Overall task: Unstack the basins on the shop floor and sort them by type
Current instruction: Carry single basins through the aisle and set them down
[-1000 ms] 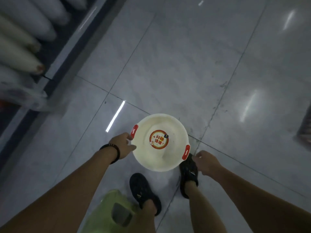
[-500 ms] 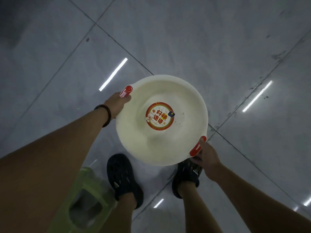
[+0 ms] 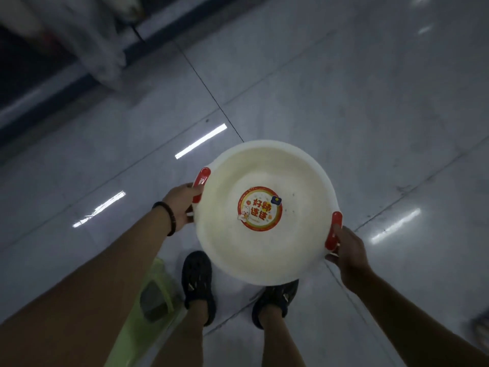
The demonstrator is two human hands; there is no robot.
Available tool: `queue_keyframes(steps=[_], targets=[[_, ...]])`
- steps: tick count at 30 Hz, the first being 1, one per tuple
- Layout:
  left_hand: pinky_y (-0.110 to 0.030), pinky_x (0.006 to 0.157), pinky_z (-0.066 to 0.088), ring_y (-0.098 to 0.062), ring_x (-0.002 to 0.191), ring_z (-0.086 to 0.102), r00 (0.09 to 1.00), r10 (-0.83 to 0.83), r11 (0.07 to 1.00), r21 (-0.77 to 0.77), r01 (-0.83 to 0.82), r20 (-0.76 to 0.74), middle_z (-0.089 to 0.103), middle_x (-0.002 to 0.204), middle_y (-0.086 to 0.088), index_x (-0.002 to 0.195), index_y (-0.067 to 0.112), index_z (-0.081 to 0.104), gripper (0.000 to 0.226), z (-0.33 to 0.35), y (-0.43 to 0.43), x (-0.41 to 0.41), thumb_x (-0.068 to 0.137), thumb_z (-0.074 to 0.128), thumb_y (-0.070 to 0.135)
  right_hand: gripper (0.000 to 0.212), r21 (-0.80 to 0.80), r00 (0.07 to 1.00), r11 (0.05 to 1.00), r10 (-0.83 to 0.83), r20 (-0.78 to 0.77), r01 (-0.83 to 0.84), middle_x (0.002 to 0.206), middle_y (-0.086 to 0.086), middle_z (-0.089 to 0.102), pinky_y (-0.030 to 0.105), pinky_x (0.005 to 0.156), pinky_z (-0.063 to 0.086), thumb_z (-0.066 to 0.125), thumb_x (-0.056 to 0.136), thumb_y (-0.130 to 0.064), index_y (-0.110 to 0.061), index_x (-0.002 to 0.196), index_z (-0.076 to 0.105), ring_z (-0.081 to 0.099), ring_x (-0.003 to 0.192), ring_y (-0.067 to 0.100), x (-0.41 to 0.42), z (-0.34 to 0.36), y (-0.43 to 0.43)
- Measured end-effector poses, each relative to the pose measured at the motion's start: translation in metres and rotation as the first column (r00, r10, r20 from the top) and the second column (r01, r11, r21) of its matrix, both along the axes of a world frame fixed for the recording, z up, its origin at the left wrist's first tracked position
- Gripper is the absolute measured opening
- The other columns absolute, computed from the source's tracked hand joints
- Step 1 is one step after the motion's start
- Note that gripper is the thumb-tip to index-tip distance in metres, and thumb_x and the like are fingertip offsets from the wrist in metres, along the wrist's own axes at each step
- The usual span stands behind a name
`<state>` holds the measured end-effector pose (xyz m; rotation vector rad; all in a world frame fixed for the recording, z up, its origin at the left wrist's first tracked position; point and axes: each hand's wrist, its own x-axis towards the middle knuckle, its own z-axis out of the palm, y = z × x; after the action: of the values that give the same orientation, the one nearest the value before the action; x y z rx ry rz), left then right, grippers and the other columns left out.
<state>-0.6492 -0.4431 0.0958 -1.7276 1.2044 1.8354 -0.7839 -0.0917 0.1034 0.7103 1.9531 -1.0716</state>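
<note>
Basin (image 3: 264, 263): white, round, mouth up, held in the air over the tiled floor (image 3: 344, 102), touching no tile. Round red-and-yellow sticker (image 3: 260, 209) on its bottom; print too small to read surely. One red handle at each side of the basin: left handle (image 3: 201, 178) at the upper-left rim, its lower end covered by a thumb; right handle (image 3: 334, 230) at the lower-right rim, partly hidden behind fingers.

Left hand (image 3: 182, 205) clamped on the basin's left rim just under the left handle, thumb on top, fingers curled beneath and out of sight. Dark bead bracelet (image 3: 166, 218) on that wrist. Right hand (image 3: 349, 250) gripping the right handle from outside, thumb lying along the red part, fingers tucked under the rim and hidden. A sliver of white under the rim beside each hand; whether from a second basin nested below, cannot tell.

Below the basin, two dark shoes: left shoe (image 3: 198, 282) seen whole, right shoe (image 3: 276, 298) with its toe covered by the basin's near edge. Below-left of the basin, a pale green see-through plastic thing (image 3: 150, 300), mostly hidden behind the left forearm and cut off by the frame's lower edge; kind unclear.

Far up-left of the basin, a dark shelf (image 3: 66, 62) with pale wrapped goods, too blurred to name. Low at the frame's right edge, a grey smear, cut off, not identifiable.
</note>
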Motion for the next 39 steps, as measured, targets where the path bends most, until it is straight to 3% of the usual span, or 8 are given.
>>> queue_keyframes(steps=[5,9,17,22,27,30,36,39], targets=[[-0.048,0.087,0.059,-0.031,0.101,0.063,0.954,0.269,0.963,0.012,-0.27,-0.134,0.068,0.112,-0.01,0.121,0.016,0.071,0.028,0.162,-0.027,0.028,0.098,0.068,0.032,0.039,-0.012,0.976,0.994,0.106,-0.19,-0.11,0.08,0.006,0.059,0.038,0.079,0.051,0.051,0.108,-0.038,-0.015,0.076,0.054,0.058,0.079,0.024,-0.044,0.189,-0.08],[-0.037,0.072,0.057,-0.026,0.092,0.065,0.854,0.449,0.886,0.008,-0.463,-0.265,0.07,0.109,-0.005,0.12,0.016,0.072,0.032,0.291,-0.052,0.065,0.094,0.071,0.033,0.023,-0.064,0.942,0.969,0.214,-0.259,-0.238,0.095,0.004,0.07,0.037,0.076,0.052,0.054,0.106,-0.031,-0.02,0.091,0.068,0.064,0.088,0.024,-0.059,0.324,-0.14],[-0.047,0.082,0.061,-0.035,0.103,0.069,0.637,0.608,0.723,-0.002,-0.691,-0.473,0.076,0.111,-0.009,0.121,0.02,0.073,0.031,0.475,-0.114,0.158,0.092,0.073,0.032,0.024,-0.07,0.85,0.889,0.407,-0.333,-0.453,0.102,0.015,0.073,0.039,0.077,0.052,0.058,0.105,-0.034,-0.016,0.095,0.071,0.065,0.086,0.027,-0.017,0.507,-0.287],[-0.05,0.082,0.061,-0.037,0.11,0.067,0.503,0.717,0.562,-0.026,-0.827,-0.483,0.075,0.118,-0.01,0.123,0.023,0.073,0.034,0.531,-0.16,0.221,0.091,0.074,0.033,0.039,-0.138,0.81,0.828,0.473,-0.347,-0.543,0.092,0.009,0.071,0.042,0.079,0.05,0.057,0.103,-0.04,-0.003,0.098,0.067,0.062,0.083,0.026,0.025,0.547,-0.391],[-0.043,0.066,0.063,-0.033,0.104,0.067,0.296,0.826,0.324,-0.025,-0.946,-0.479,0.074,0.12,-0.01,0.125,0.022,0.072,0.034,0.546,-0.203,0.282,0.093,0.074,0.032,0.022,-0.22,0.739,0.713,0.59,-0.325,-0.666,0.103,0.006,0.072,0.048,0.092,0.055,0.053,0.108,-0.035,-0.019,0.099,0.066,0.067,0.095,0.028,0.064,0.551,-0.508],[-0.04,0.062,0.061,-0.03,0.099,0.067,0.167,0.857,0.173,-0.034,-0.984,-0.488,0.073,0.12,-0.01,0.126,0.02,0.071,0.033,0.552,-0.226,0.304,0.095,0.071,0.03,0.024,-0.26,0.66,0.607,0.676,-0.328,-0.751,0.103,0.006,0.073,0.046,0.09,0.055,0.057,0.105,-0.038,-0.017,0.104,0.068,0.067,0.096,0.027,0.088,0.549,-0.586],[-0.049,0.082,0.058,-0.034,0.106,0.063,-0.121,0.893,-0.192,-0.125,-0.973,-0.434,0.07,0.118,-0.01,0.129,0.014,0.064,0.036,0.567,-0.262,0.336,0.095,0.07,0.026,0.028,-0.324,0.467,0.372,0.833,-0.296,-0.87,0.104,0.011,0.078,0.042,0.085,0.056,0.069,0.095,-0.04,-0.015,0.108,0.074,0.072,0.097,0.034,0.146,0.561,-0.729],[-0.045,0.077,0.057,-0.031,0.1,0.062,-0.234,0.876,-0.327,-0.162,-0.931,-0.423,0.069,0.111,-0.007,0.126,0.017,0.064,0.033,0.576,-0.267,0.364,0.096,0.068,0.029,0.026,-0.336,0.336,0.235,0.897,-0.287,-0.912,0.099,0.012,0.078,0.041,0.079,0.057,0.067,0.097,-0.037,-0.013,0.105,0.072,0.073,0.093,0.033,0.196,0.574,-0.784]])
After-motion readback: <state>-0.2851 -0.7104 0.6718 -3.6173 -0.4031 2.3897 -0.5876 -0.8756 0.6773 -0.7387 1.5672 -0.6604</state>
